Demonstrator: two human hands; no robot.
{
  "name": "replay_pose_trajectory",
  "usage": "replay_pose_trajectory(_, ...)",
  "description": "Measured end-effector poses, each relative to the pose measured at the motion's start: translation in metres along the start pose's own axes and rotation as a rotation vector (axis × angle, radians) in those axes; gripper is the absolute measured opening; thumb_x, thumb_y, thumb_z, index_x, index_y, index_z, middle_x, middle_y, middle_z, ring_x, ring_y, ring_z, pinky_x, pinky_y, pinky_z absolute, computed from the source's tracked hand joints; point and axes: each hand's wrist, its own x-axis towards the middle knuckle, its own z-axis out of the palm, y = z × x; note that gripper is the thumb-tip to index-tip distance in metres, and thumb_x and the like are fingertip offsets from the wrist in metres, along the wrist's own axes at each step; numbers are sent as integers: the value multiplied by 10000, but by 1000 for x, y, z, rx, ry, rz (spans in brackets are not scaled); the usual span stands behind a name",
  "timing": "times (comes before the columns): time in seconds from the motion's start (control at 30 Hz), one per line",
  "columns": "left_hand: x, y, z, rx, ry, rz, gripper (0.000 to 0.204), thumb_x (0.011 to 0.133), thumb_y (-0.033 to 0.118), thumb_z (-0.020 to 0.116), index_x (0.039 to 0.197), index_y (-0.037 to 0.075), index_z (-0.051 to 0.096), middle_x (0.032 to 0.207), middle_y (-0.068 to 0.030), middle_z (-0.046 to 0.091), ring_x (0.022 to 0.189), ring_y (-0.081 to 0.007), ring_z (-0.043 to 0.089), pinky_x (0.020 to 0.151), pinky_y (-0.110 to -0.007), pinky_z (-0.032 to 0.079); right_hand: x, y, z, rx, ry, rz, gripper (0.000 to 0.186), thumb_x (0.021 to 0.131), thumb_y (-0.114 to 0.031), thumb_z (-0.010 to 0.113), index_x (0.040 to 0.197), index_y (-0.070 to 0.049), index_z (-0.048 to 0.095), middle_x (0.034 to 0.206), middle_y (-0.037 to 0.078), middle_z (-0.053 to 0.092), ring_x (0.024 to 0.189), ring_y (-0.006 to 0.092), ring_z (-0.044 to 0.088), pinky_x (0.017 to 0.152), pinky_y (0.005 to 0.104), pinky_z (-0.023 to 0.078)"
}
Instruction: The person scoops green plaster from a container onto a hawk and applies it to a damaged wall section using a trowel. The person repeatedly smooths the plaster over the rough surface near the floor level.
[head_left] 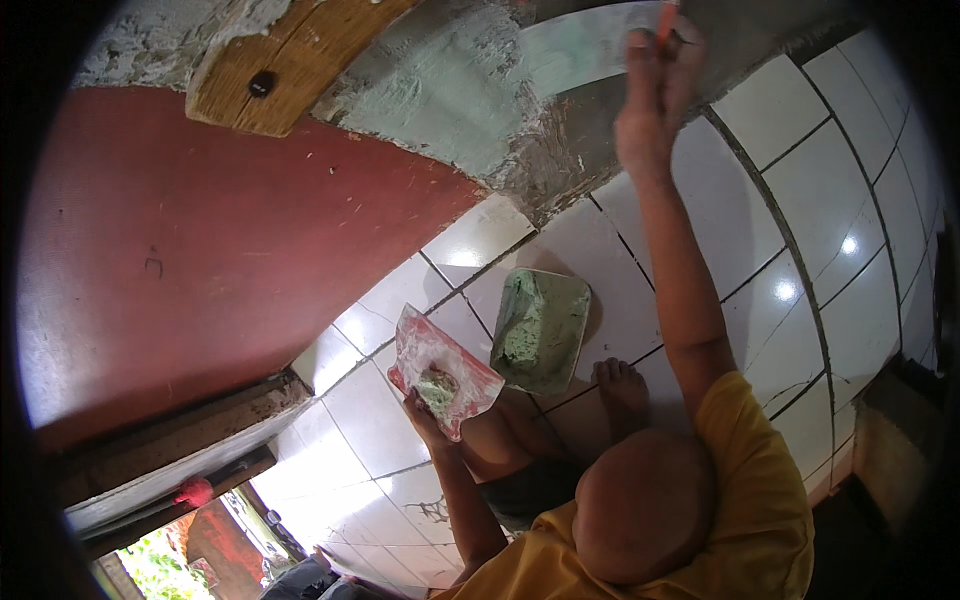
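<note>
Risk: putty sliding off tilted red-and-white board (pixel 443 370) onto tiled floor (pixel 800 230) if left wrist tips; wide blade (pixel 575 45) skipping on rough wall patch (pixel 450 100) and leaving ridges if pressed unevenly. Right hand (pixel 658 85) raised overhead, fingers clamped round orange handle of blade, blade flat against greenish wall patch. Left hand (pixel 425 415) under board, fingers seemingly curled on edge, partly hidden. Green putty tray (pixel 540 330) on floor, near bare foot (pixel 622 390).

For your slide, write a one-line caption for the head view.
Right hand spreads green putty with a trowel on the wall; left hand holds a loaded board.
</note>
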Motion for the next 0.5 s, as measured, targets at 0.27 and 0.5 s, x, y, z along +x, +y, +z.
replay_pose_trajectory(0.27,2,1,-2,-32,-47,-17,389,923,292,387,1135,-14,497,1036,-113,587,914,-228,610,780,-356,529,-21,-23,2,61,-126,12,345,902,-127,534,1214,-42,415,1086,53,411,977,133,408,882,267,333)
replay_pose_trajectory(0.5,0,2,0,-51,-93,27,396,920,288,398,1154,-19,489,1045,-119,588,919,-248,612,793,-359,524,-19,-7,13,-2,-23,34,405,899,-144,546,1254,-6,409,1084,50,416,986,144,406,923,285,316)
